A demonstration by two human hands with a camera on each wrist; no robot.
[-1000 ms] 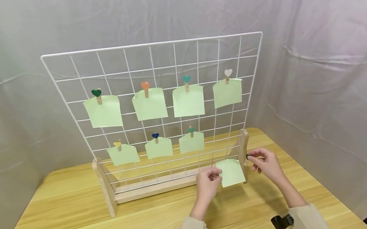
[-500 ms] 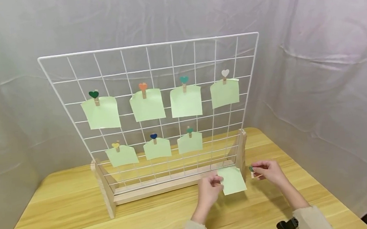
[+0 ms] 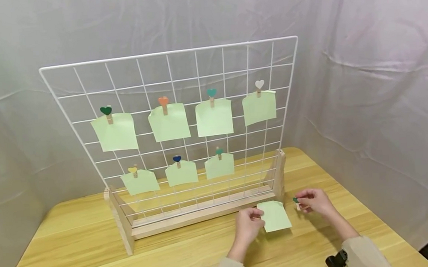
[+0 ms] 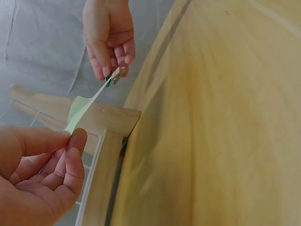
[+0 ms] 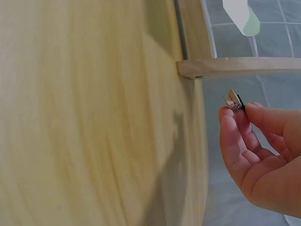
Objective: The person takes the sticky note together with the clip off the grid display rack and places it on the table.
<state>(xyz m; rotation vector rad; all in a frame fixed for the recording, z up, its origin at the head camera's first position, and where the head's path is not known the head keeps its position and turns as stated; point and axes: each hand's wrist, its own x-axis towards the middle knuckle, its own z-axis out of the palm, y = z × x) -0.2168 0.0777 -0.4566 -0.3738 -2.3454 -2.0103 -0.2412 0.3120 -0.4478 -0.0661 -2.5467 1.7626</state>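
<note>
My left hand (image 3: 249, 227) pinches a pale green sticky note (image 3: 274, 216) by its left edge, in front of the rack's right foot. Seen edge-on in the left wrist view, the note (image 4: 80, 110) bends between thumb and forefinger. To its right, my right hand (image 3: 316, 202) pinches a small wooden clothespin (image 3: 297, 205) with a dark green heart on it. In the right wrist view the clothespin (image 5: 233, 100) sticks out beyond the thumb and fingertips. Note and clothespin stand apart in the head view.
A white wire grid (image 3: 167, 52) stands on a wooden base (image 3: 203, 218). Two rows of green notes hang from it by heart clothespins, such as this upper note (image 3: 214, 118) and this lower one (image 3: 220, 166). Grey cloth (image 3: 149, 19) surrounds the wooden table (image 3: 75, 258).
Both hands have come down and nearer, away from the grid, the left with the note and the right with the clothespin. The clothespin's body now shows more. The head view has shifted slightly.
</note>
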